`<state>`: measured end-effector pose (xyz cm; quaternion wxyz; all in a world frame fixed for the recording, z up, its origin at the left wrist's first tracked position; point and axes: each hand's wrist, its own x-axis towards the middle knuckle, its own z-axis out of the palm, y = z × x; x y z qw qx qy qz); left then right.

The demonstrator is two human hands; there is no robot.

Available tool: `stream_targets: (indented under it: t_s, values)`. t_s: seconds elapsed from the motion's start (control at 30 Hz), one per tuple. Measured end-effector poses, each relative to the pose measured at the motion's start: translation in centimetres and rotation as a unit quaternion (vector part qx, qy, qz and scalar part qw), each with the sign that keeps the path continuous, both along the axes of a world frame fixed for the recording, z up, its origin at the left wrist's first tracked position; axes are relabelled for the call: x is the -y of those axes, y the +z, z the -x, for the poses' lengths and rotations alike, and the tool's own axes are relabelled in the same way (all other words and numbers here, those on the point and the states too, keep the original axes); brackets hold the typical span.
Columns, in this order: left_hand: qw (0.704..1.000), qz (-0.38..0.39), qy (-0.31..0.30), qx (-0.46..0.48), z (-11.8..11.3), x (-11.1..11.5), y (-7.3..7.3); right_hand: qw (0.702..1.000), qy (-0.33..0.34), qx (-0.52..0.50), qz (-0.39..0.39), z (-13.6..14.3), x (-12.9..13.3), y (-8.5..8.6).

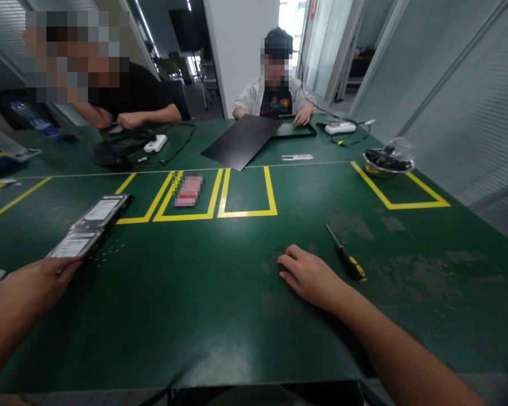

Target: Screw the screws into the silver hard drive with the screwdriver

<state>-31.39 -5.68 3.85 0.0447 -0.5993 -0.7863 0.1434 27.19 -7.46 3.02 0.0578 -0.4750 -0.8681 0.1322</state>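
Note:
At the left, my left hand (34, 282) is closed on the near end of a hard drive (74, 242) with a white label. Directly beyond it, end to end, is a second labelled hard drive (101, 208); whether the two are joined I cannot tell. Small bright bits (108, 254), too small to name, are scattered on the table beside them. My right hand (311, 276) rests on the green tabletop, fingers loosely curled and a little apart, with nothing visible in it. To its right lies a screwdriver (349, 262) with a black and yellow handle, its tip pointing away.
Yellow tape outlines (248, 214) mark the table (220, 304); one frames a blurred pink item (189, 190). A metal bowl (388, 162) of dark items stands back right. Across sit two people, one (275, 96) handling a dark panel (243, 141). White power strips (340, 128) and cables lie nearby.

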Motion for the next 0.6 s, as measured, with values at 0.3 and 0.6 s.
stream_targets:
  t_s: [0.3, 0.6]
  values:
    - [0.998, 0.023, 0.01, 0.049, 0.2, -2.9, 1.7, 1.0, -0.002, 0.004, -0.009, 0.0, 0.1, -0.2]
    - [0.993, 0.076, -0.006, 0.09, 2.7, -5.6, 0.6, 1.0, 0.002, 0.002, -0.006, -0.1, 0.2, 0.0]
